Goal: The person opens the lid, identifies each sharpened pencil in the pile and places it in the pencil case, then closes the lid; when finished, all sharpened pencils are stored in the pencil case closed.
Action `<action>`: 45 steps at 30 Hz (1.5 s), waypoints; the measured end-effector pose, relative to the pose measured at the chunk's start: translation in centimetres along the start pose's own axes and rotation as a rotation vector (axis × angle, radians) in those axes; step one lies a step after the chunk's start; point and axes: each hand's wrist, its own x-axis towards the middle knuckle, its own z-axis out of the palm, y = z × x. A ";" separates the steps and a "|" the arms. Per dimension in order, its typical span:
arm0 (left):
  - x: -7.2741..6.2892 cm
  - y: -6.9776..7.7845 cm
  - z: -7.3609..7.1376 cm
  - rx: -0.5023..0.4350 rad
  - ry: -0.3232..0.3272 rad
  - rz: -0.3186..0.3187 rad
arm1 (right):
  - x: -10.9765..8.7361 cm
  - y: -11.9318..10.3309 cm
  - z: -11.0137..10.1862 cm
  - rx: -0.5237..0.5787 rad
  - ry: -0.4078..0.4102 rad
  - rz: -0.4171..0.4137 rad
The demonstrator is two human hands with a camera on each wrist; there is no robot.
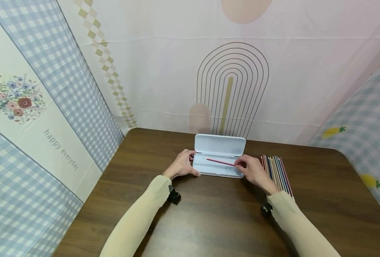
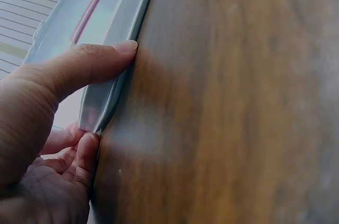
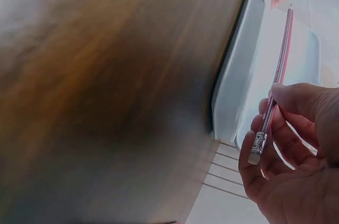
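Observation:
An open light-blue pencil case (image 1: 218, 170) lies on the table with its lid (image 1: 220, 144) raised at the back. My left hand (image 1: 184, 164) grips the case's left end. In the left wrist view its thumb (image 2: 100, 65) presses the front wall while the fingers bend round the end corner. Over the right part of the case, my right hand (image 1: 251, 169) pinches a red pencil (image 1: 220, 162) between thumb and fingers. The pencil's point is toward the left, and its white eraser (image 3: 255, 158) shows near my fingers in the right wrist view.
A row of several coloured pencils (image 1: 278, 173) lies on the brown wooden table (image 1: 209, 217), right of the case and partly behind my right forearm. Patterned cloth (image 1: 164, 78) hangs along the table's back edge, with checked cloth (image 1: 64, 67) at the left.

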 end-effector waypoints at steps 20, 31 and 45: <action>0.4 0.1 0.0 -0.005 -0.001 0.009 | 3.2 0.0 0.7 -0.033 -0.137 -0.077; 0.2 0.2 0.0 -0.012 -0.009 -0.002 | 4.7 -0.4 0.4 -0.039 -0.241 -0.016; 0.0 0.1 0.0 -0.007 -0.010 -0.010 | 6.8 -1.8 -0.2 -0.124 -0.422 0.028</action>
